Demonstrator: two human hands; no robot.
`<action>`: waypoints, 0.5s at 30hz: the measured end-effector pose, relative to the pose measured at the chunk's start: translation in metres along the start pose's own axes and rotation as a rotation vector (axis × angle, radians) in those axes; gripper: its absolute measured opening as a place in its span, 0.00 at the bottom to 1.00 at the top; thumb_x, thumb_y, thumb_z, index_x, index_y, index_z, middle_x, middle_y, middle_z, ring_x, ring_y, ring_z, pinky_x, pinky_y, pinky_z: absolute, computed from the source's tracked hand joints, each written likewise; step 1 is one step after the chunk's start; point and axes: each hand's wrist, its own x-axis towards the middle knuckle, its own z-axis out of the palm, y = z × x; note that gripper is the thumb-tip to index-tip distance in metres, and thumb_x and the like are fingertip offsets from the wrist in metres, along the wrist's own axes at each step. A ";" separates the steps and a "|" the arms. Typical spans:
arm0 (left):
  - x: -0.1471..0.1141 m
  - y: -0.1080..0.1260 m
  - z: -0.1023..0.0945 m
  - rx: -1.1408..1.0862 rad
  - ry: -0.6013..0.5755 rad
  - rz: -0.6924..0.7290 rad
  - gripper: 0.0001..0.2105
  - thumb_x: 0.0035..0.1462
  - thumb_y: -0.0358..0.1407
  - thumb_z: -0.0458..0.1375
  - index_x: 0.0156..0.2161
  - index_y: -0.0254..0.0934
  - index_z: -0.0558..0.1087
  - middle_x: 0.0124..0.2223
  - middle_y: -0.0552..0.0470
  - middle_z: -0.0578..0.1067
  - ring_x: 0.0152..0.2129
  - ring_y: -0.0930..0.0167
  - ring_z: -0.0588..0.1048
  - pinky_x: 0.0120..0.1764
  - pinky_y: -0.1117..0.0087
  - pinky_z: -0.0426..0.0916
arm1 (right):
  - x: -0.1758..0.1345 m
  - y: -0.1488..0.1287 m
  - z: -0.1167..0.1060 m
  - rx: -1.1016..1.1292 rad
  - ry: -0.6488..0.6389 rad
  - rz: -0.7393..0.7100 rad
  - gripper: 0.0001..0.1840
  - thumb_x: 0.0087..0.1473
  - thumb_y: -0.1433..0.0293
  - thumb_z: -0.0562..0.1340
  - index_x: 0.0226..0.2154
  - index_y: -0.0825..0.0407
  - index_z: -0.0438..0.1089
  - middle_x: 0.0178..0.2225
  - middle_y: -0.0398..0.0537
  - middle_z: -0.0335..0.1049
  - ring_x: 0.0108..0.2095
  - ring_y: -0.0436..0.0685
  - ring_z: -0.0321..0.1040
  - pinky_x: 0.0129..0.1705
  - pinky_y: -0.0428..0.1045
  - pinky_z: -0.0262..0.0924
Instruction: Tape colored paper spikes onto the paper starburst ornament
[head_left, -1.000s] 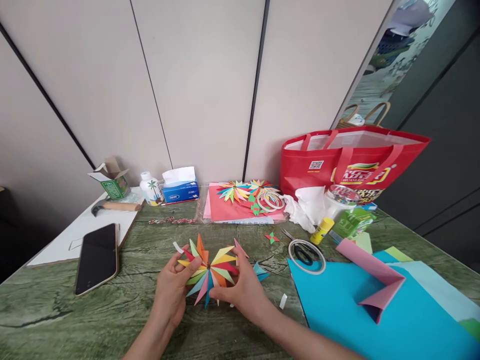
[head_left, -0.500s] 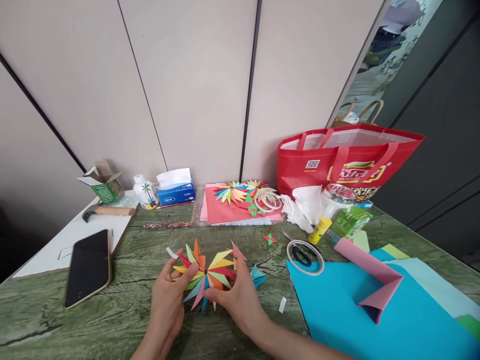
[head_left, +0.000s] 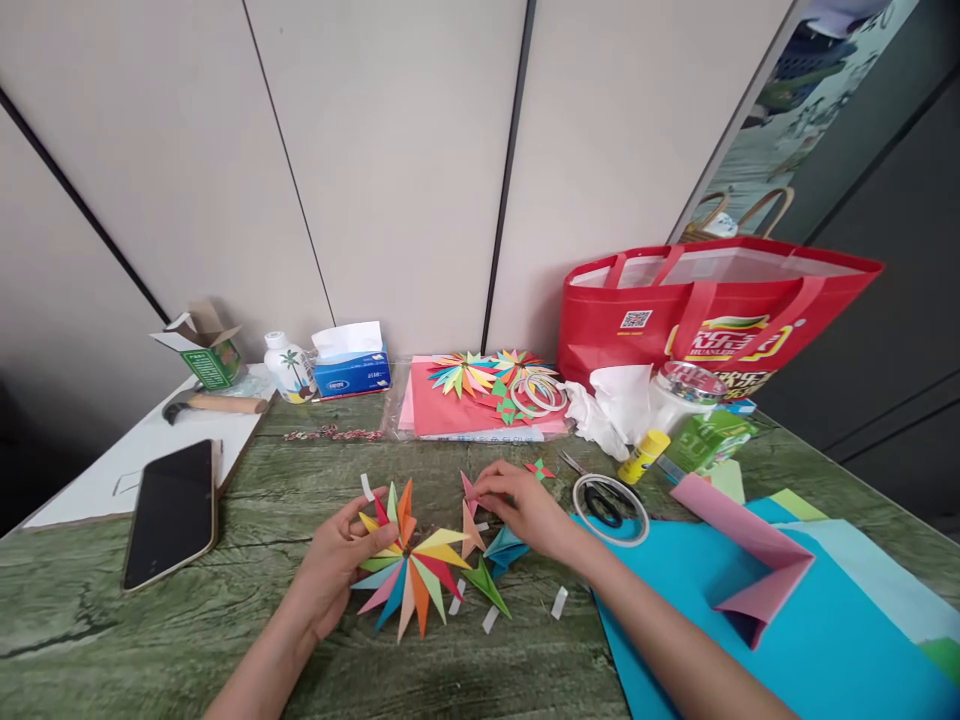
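Worktop: green, wood-grained surface (head_left: 82, 620), its back edge along a pale panelled wall (head_left: 397, 180).
Paper star: many-coloured, folded points around a small centre hole (head_left: 435, 560), held toward the near edge, left of the worktop's middle.
Left hand: thumb and fingers (head_left: 337, 550) clamped on the star's left side; a white strip (head_left: 367, 488) stands up by the fingertips.
Right hand: apart from the left, its fingertips (head_left: 525, 505) bunched at a pink folded point (head_left: 466, 490); I cannot tell whether they grip it.
Loose points: a peach one (head_left: 472, 535) just below the pink, blue ones (head_left: 506, 550) under the right wrist, a green one (head_left: 487, 585) just beside the star.
Toward the right edge: black-handled scissors (head_left: 600, 505) and a tape roll (head_left: 642, 524) overlapping, blue sheets (head_left: 690, 600), a yellow glue stick (head_left: 645, 457).
Back right corner: red shopping bag (head_left: 600, 345).
Back edge, middle: two finished stars (head_left: 461, 378) on red paper (head_left: 442, 420).
Toward the left edge: dark-screened phone (head_left: 171, 510), hammer (head_left: 225, 403).
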 end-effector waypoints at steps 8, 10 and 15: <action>-0.006 -0.001 0.007 0.067 -0.101 -0.023 0.39 0.30 0.36 0.70 0.52 0.35 0.63 0.25 0.50 0.79 0.23 0.68 0.76 0.25 0.74 0.66 | -0.004 -0.018 0.006 -0.231 -0.157 -0.023 0.10 0.55 0.71 0.56 0.35 0.49 0.73 0.35 0.48 0.66 0.35 0.53 0.65 0.37 0.46 0.56; -0.007 -0.001 0.008 0.074 -0.108 -0.018 0.39 0.30 0.36 0.70 0.52 0.34 0.63 0.25 0.51 0.79 0.22 0.68 0.76 0.25 0.74 0.66 | -0.004 -0.019 0.007 -0.222 -0.153 -0.029 0.10 0.55 0.72 0.56 0.32 0.50 0.73 0.34 0.48 0.67 0.35 0.52 0.66 0.36 0.45 0.56; -0.007 -0.001 0.007 0.041 -0.129 -0.008 0.38 0.32 0.35 0.69 0.52 0.33 0.62 0.23 0.54 0.78 0.20 0.71 0.74 0.25 0.75 0.65 | -0.005 -0.018 0.011 -0.218 -0.161 -0.028 0.07 0.51 0.74 0.59 0.32 0.51 0.72 0.36 0.46 0.66 0.33 0.51 0.66 0.34 0.43 0.56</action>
